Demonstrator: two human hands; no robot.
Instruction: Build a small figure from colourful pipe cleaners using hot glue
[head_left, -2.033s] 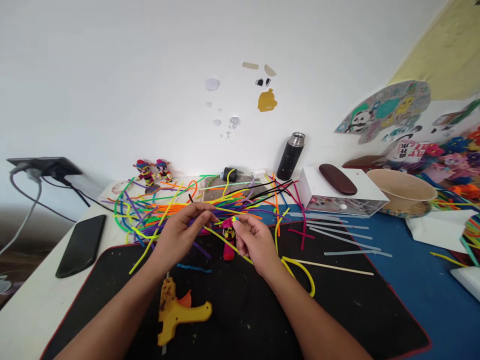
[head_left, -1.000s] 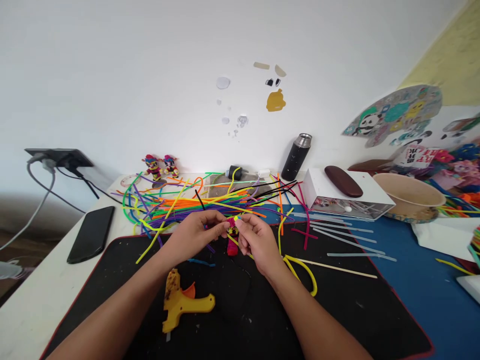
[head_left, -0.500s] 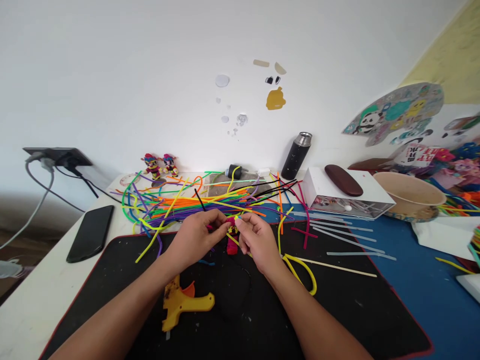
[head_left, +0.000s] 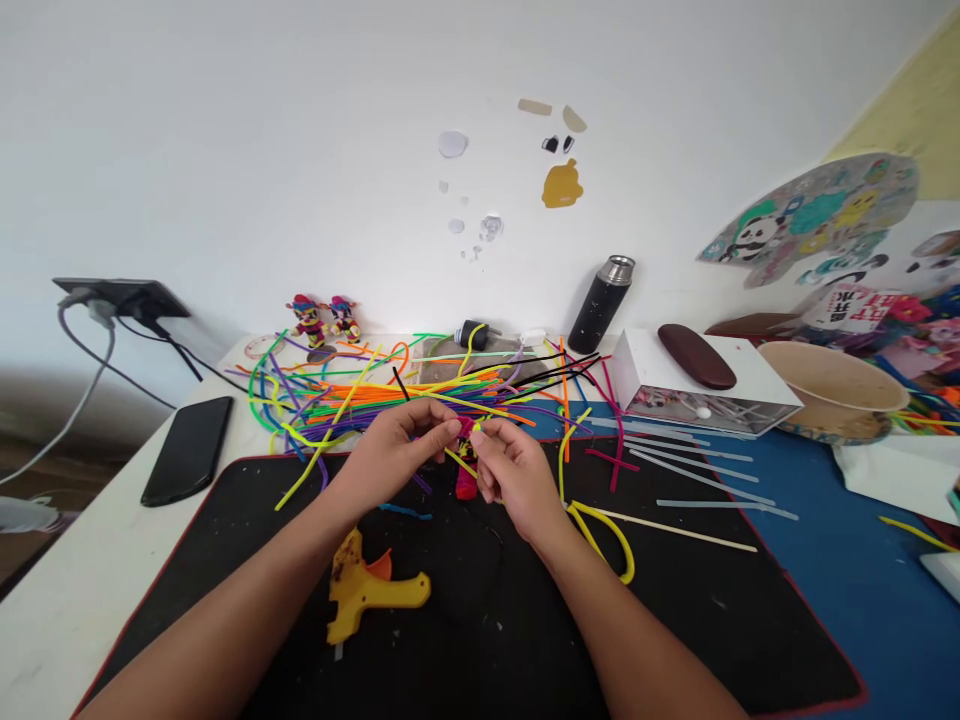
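Observation:
Between my two hands is a small pink and yellow figure (head_left: 466, 483), its lower pink part hanging below my fingertips over the black mat (head_left: 450, 640). My left hand (head_left: 405, 448) pinches its upper left side, thumb against forefinger. On the other side my right hand (head_left: 511, 470) is closed on the yellow and pink top, partly hiding it. Many coloured pipe cleaners (head_left: 345, 412) lie heaped behind my hands. A yellow glue gun (head_left: 382, 590) rests on the mat below my left hand.
Two small figures (head_left: 307, 318) stand at the back left, above a black phone (head_left: 187, 452). At the back right are a black flask (head_left: 600, 305), a white box (head_left: 637, 375) and a beige bowl (head_left: 832, 375). Translucent sticks (head_left: 720, 503) lie right.
The camera view has shifted slightly. Both hands remain closed on the figure, and my left fingertips have come a little nearer its top.

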